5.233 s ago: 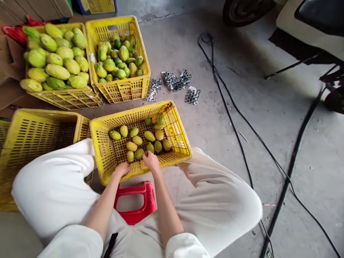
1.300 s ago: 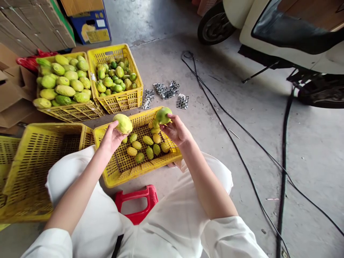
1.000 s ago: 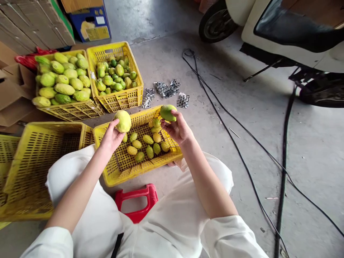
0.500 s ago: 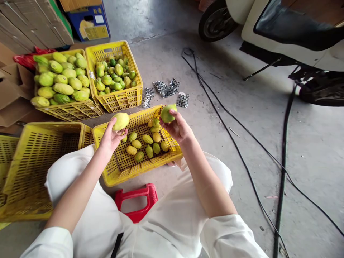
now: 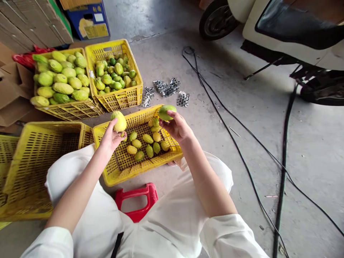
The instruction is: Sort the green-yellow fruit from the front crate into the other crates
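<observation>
Over the crate's left end, my left hand (image 5: 110, 138) is closed around a pale yellow oval fruit (image 5: 119, 122). Just below its fingertips shows a small part of another yellow-green fruit (image 5: 124, 137); I cannot tell whether the hand touches it. My right hand (image 5: 177, 127) grips a green oval fruit (image 5: 166, 111) between thumb and fingers above the crate's far right corner. Beneath both hands stands a yellow plastic crate (image 5: 142, 169) in front of my knees. Several small yellow and green ribbed fruits (image 5: 147, 138) lie on its perforated floor.
Behind are two yellow crates, one heaped with larger fruits (image 5: 63, 87), one with smaller greener fruits (image 5: 118, 68). Another crate (image 5: 43, 161) stands at left. A red stool (image 5: 137, 215) shows between my legs. Crumpled foil-like wrappers (image 5: 166, 87), black cables (image 5: 228, 118) and a scooter (image 5: 268, 36) are beyond.
Both fruits have turned in my fingers: the yellow one now points more upward, and the green one lies longer sideways, slightly further left. My hands stay almost in place.
</observation>
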`<state>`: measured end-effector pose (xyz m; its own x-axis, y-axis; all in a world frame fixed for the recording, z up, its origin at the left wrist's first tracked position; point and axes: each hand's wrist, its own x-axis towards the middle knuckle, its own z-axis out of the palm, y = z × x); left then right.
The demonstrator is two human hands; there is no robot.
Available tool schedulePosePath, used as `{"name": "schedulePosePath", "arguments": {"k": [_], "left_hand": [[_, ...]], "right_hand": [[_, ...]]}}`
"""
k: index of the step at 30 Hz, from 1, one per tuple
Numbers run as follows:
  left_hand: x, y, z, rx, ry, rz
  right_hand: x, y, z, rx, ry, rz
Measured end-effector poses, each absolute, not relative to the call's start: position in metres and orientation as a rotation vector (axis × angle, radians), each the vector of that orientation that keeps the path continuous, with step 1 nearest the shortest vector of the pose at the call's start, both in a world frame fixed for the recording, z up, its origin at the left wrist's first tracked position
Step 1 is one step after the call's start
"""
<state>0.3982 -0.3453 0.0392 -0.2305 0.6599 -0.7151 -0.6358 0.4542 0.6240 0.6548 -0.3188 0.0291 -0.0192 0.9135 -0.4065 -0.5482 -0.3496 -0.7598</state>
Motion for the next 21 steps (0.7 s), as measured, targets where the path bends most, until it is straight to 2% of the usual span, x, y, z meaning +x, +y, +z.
{"name": "schedulePosePath", "arguments": {"k": [12,21], "left_hand": [[0.398,-0.348,0.039,0.113,1.273,1.113],[0.407,-0.351,0.032,0.358,1.414,1.299]], "right_hand": [[0.659,-0.313,0.025,-1.111,-0.491,1.543],[0.659,-0.313,0.028,-1.152,-0.521,1.516]]}}
